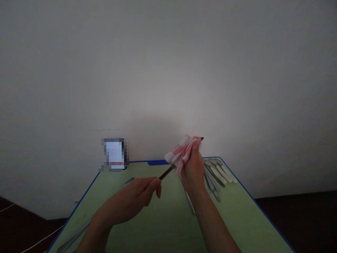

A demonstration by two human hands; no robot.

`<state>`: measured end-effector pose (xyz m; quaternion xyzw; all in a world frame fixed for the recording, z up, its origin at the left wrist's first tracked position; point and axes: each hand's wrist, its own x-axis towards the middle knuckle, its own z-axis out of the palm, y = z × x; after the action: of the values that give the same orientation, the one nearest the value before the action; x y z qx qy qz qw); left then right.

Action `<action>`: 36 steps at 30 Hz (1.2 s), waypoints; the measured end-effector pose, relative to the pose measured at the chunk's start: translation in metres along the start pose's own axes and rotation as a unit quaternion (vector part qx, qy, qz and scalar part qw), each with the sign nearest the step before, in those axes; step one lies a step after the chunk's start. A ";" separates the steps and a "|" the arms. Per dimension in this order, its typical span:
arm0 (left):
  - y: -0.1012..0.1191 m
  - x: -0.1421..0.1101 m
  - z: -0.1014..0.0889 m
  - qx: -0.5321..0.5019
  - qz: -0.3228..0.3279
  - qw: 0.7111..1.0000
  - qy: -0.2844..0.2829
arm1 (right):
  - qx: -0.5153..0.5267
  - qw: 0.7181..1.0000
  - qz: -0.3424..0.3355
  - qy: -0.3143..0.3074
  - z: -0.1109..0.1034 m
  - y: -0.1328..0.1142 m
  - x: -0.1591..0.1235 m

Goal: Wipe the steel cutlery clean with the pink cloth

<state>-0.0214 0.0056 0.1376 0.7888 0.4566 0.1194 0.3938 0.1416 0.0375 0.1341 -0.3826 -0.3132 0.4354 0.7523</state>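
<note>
My left hand is closed on the handle of a slim metal table knife, which slants up and to the right above the table. A pink and white cloth is bunched around its middle part, gripped by my right hand. The narrow tip sticks out past the cloth at the upper right; most of the blade is hidden under the folds.
Several pieces of cutlery, some with white handles, lie at the right of the green table with a blue rim. More metal cutlery lies at the left. A phone stands by the wall; its screen is blurred.
</note>
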 end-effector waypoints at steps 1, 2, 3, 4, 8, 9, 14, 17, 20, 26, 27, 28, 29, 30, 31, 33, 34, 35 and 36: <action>-0.001 -0.001 -0.002 -0.017 -0.001 1.000 -0.016 | 0.010 1.000 -0.004 0.007 -0.002 -0.005 0.002; -0.002 -0.002 -0.004 -0.030 -0.003 0.999 -0.028 | 0.025 1.000 -0.006 0.015 -0.004 -0.011 0.004; -0.004 -0.004 -0.006 -0.041 -0.003 0.998 -0.037 | 0.040 0.999 -0.007 0.024 -0.005 -0.016 0.005; -0.006 -0.005 -0.009 -0.052 -0.002 0.998 -0.046 | 0.052 0.998 -0.007 0.034 -0.005 -0.020 0.005; -0.018 -0.012 -0.019 -0.107 0.002 0.991 -0.080 | 0.101 0.993 0.016 0.050 0.002 -0.025 -0.002; -0.021 -0.013 -0.020 -0.119 0.001 0.989 -0.085 | 0.107 0.993 0.023 0.046 0.005 -0.022 -0.006; -0.022 -0.006 -0.012 -0.152 -0.018 0.985 -0.075 | 0.049 0.997 0.063 0.002 0.022 0.008 -0.031; -0.015 0.000 -0.005 -0.153 -0.014 0.987 -0.045 | 0.036 0.995 0.090 -0.039 0.025 0.016 -0.035; -0.009 0.002 -0.004 -0.132 -0.001 0.990 -0.043 | 0.068 0.995 0.064 -0.033 0.016 0.003 -0.023; -0.012 -0.003 -0.010 -0.084 0.004 0.990 -0.113 | 0.135 0.987 0.016 0.089 0.000 -0.026 -0.001; -0.013 -0.002 -0.009 -0.090 0.003 0.989 -0.116 | 0.133 0.986 0.018 0.094 0.001 -0.025 -0.003; -0.015 0.000 -0.008 -0.105 0.000 0.987 -0.118 | 0.124 0.988 0.024 0.089 0.004 -0.020 -0.006; -0.018 0.002 -0.006 -0.126 -0.003 0.985 -0.121 | 0.110 0.991 0.031 0.073 0.007 -0.014 -0.010; -0.020 0.005 -0.003 -0.151 -0.008 0.981 -0.123 | 0.092 0.994 0.040 0.051 0.011 -0.007 -0.015; -0.022 0.009 0.000 -0.176 -0.010 0.977 -0.121 | 0.073 0.996 0.051 0.027 0.015 0.000 -0.019; -0.026 0.015 0.005 -0.203 -0.008 0.973 -0.110 | 0.039 0.996 0.072 -0.020 0.021 0.014 -0.027; -0.028 0.018 0.008 -0.203 -0.005 0.974 -0.102 | 0.024 0.996 0.080 -0.040 0.023 0.019 -0.029; -0.028 0.021 0.009 -0.195 -0.003 0.976 -0.094 | 0.008 0.995 0.084 -0.054 0.023 0.022 -0.029; -0.029 0.023 0.011 -0.183 -0.001 0.979 -0.086 | -0.008 0.995 0.081 -0.064 0.022 0.024 -0.028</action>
<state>-0.0208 0.0266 0.1058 0.7100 0.3926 0.1323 0.5694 0.1019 0.0265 0.1212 -0.3837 -0.3324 0.5160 0.6899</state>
